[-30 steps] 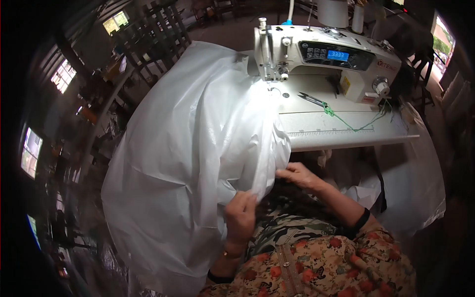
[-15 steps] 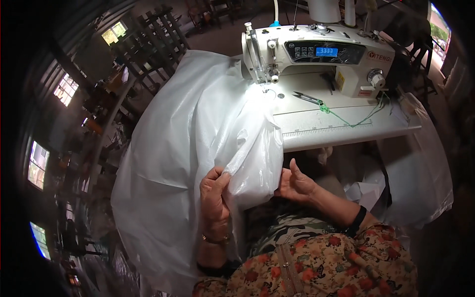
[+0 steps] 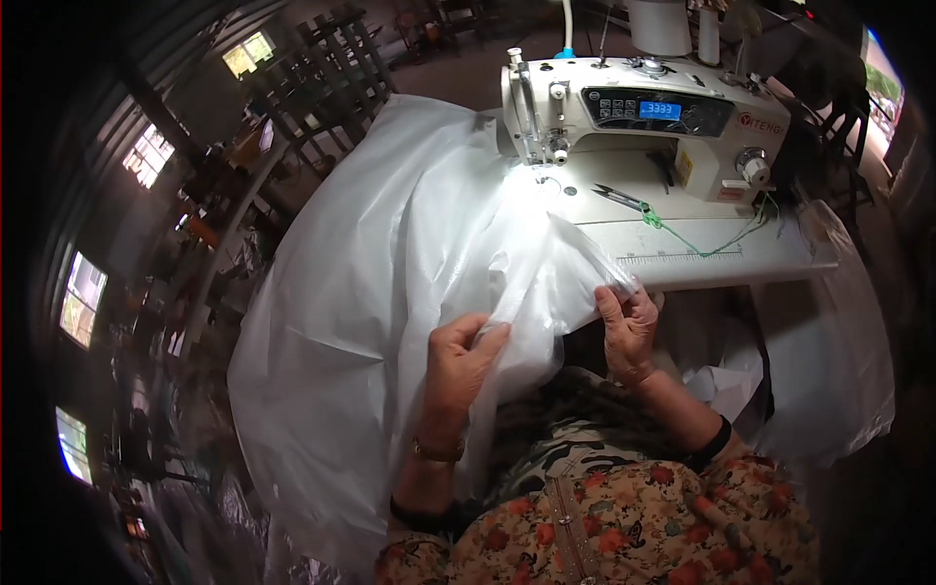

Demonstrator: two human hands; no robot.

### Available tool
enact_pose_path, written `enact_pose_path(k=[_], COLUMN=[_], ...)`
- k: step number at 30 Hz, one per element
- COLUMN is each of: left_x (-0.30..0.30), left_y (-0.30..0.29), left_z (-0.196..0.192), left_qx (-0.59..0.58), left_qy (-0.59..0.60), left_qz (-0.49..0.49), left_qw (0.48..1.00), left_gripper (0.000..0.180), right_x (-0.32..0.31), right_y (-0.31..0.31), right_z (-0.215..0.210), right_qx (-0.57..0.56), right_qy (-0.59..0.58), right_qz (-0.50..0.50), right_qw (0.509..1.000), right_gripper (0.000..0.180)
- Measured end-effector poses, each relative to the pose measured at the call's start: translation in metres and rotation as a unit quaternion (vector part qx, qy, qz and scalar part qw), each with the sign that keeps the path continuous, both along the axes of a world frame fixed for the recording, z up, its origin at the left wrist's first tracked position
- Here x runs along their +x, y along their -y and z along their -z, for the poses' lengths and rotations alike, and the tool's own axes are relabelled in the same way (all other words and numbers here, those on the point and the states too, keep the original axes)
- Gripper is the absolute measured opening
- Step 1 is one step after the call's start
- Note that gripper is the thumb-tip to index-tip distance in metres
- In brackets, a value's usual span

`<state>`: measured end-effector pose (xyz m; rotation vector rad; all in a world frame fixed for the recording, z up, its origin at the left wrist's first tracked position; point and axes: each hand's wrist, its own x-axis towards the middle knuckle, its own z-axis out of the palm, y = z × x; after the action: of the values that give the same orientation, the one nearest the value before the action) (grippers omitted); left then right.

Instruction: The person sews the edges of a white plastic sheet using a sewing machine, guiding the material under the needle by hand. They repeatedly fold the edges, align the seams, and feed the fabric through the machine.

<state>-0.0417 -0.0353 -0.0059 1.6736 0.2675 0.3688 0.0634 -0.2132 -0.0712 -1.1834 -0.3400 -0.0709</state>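
A large sheet of shiny white plastic-like fabric runs from under the needle area of a white sewing machine down toward me and spreads wide to the left. My left hand pinches a fold of it between thumb and fingers. To the right, my right hand grips a corner of the same fabric, drawn out in front of the machine bed's front edge. Bright lamp light washes out the needle area, so the stitching spot is hard to see.
Thread snips with a tangled green cord lie on the machine bed. Thread cones stand behind the machine. More white sheeting hangs at the right. Dark racks stand at the far left.
My right hand has gone from open below the fabric to gripping its corner, pulled up and right. My left hand has shifted right and slightly up along the fold. The view has also shifted slightly.
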Motion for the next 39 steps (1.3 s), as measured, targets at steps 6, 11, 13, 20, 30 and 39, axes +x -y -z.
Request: enact_pose_path(k=[6, 11, 13, 20, 30, 39], left_x=[0.006, 0.002, 0.002, 0.005, 0.013, 0.020], left_y=[0.032, 0.039, 0.038, 0.027, 0.012, 0.037], left_z=[0.022, 0.038, 0.040, 0.045, 0.041, 0.008], left_qx=[-0.102, -0.081, -0.053, -0.266, -0.016, 0.469], left_qy=[-0.022, 0.005, -0.006, -0.021, -0.056, 0.112], left_qz=[0.109, 0.098, 0.082, 0.130, 0.033, -0.065], left_qw=[0.989, 0.992, 0.995, 0.955, 0.998, 0.874], left_gripper=[0.009, 0.023, 0.023, 0.018, 0.016, 0.008], right_x=[0.002, -0.006, -0.008, -0.010, 0.007, -0.005], right_y=[-0.004, -0.009, -0.009, -0.010, -0.001, -0.095], right_z=[-0.013, -0.010, -0.009, -0.005, 0.045, 0.060], right_qx=[-0.262, -0.272, -0.283, -0.300, -0.176, 0.028], right_qy=[0.386, 0.423, 0.440, 0.472, 0.064, -0.147], right_qz=[0.024, 0.005, -0.006, 0.010, -0.125, -0.480], right_qw=[0.884, 0.864, 0.852, 0.829, 0.974, 0.864], right_gripper=[0.015, 0.023, 0.025, 0.027, 0.024, 0.035])
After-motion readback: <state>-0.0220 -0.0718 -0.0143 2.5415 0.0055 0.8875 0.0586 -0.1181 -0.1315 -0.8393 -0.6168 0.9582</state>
